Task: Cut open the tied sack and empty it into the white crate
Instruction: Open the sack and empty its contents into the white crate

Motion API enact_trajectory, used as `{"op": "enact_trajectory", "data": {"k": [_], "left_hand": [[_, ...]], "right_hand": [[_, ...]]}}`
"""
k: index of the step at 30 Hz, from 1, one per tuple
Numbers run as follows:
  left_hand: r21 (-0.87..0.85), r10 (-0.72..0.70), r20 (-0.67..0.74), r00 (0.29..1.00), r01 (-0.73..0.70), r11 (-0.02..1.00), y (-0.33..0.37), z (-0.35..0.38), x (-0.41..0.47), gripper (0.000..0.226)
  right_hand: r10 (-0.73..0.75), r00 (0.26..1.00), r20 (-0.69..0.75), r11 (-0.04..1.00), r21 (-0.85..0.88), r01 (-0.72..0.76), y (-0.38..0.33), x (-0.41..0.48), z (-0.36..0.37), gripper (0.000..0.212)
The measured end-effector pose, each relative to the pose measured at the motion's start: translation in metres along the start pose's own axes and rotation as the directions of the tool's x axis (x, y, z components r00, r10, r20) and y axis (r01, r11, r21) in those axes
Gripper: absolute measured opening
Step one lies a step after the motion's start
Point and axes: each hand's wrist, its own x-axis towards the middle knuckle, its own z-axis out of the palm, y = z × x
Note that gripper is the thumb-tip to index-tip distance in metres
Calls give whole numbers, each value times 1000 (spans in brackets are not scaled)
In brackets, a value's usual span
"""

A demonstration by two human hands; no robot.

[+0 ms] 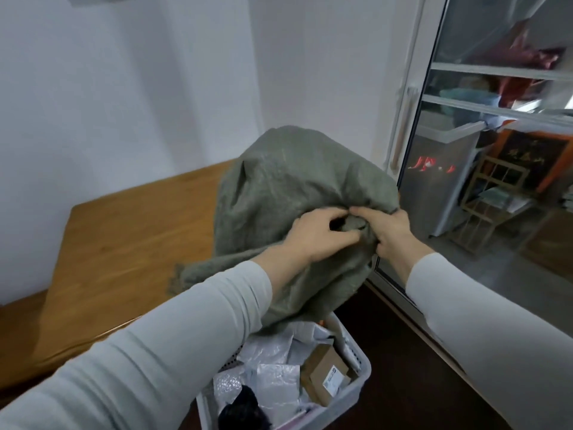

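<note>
Watching through the head camera, I am seeing both hands gripping the grey-green woven sack [294, 181], which is being held up in the air. The left hand [316, 235] is curling its fingers and thumb round a bunched fold of the fabric. The right hand [392, 234] is pinching the same bunch just beside it, so the two hands are almost touching. Most of the sack is rising above and to the left of the grip in a crumpled dome. The rest is hanging below the wrists and draping down toward the white crate [356, 386]. A frayed lower edge of the sack is trailing out to the left, in front of the wooden table [124, 237]. The crate is sitting beneath the hands on a dark floor, and the hanging fabric is covering its far end. Inside the crate I am seeing a labelled brown cardboard box [325, 372], several white and clear plastic mailers [276, 380], and a dark bundle [242, 408] at the near end. I cannot tell whether the sack's mouth is open, since the folds are hiding it. Pale grey sleeves [186, 336] are covering both forearms. A white-framed glass door [496, 150] is standing to the right, close to the right hand
</note>
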Motion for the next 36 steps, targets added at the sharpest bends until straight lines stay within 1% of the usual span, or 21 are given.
{"op": "enact_trajectory", "data": {"k": [1,2,3,4,5,6,7,8,9,12,16,19,21,22,23,25,27,29,31,34,36], "left_hand": [[64,66,-132,989,-58,996,-3,-1,-3,68],[218,173,-285,943,-112,970,-7,-3,-4,63],[380,269,-375,887,-118,917,-11,-7,-5,64],[492,291,-382,877,-73,868,-14,-12,-8,73],[523,192,-345,919,18,852,-19,-17,-10,91],[490,13,-303,953,144,860,-26,-20,-14,110],[406,-182,-246,952,272,872,-32,-21,-18,123],[285,-324,-177,930,363,887,-37,-20,-21,130],[166,-399,-102,911,411,897,-41,-18,-24,132],[-57,-405,4,914,405,913,-38,-8,-32,136],[-272,-252,-17,968,238,933,-29,9,-48,139],[-348,-148,-111,983,101,932,-27,21,-61,150],[-514,-253,-96,963,170,841,-25,26,-66,161],[-597,-314,-21,949,240,765,-25,29,-69,164],[-634,-336,83,938,310,709,-23,32,-74,161],[-638,-265,277,923,383,668,-19,38,-89,145],[-683,-155,355,922,369,630,-1,43,-107,121],[-759,-98,363,927,355,546,17,48,-123,99],[-783,-116,351,929,359,507,35,57,-140,80],[-753,-183,255,949,314,578,47,86,-166,65],[-713,-187,209,960,281,642,48,113,-179,67]], "right_hand": [[6,1000,-25,1000,1,-6,5,2,-6,31],[13,999,-45,1000,16,-12,8,3,-13,41],[22,998,-60,1000,24,-20,9,2,-20,50],[28,997,-73,999,38,-25,10,3,-27,56],[36,996,-79,998,54,-32,10,3,-34,60],[49,996,-77,996,75,-43,11,4,-41,62],[57,996,-72,994,97,-50,12,4,-48,65],[61,997,-53,992,114,-55,12,3,-54,68],[69,997,-31,990,124,-64,13,1,-61,71],[83,996,11,984,158,-84,18,-4,-79,73],[118,987,112,957,251,-143,29,-16,-98,82],[120,974,191,946,275,-170,26,-53,-104,30],[119,968,221,939,292,-182,31,-73,-111,21],[115,967,229,930,317,-186,33,-85,-115,22],[104,969,222,924,339,-177,35,-98,-117,24],[113,974,196,925,338,-176,40,-120,-123,28],[157,978,141,930,312,-194,48,-143,-130,34],[200,976,84,928,304,-216,62,-162,-142,40],[248,969,22,927,286,-244,76,-179,-158,38],[328,941,-78,932,190,-309,89,-195,-190,43],[297,914,-277,950,182,-253,97,-207,-214,34]]}}
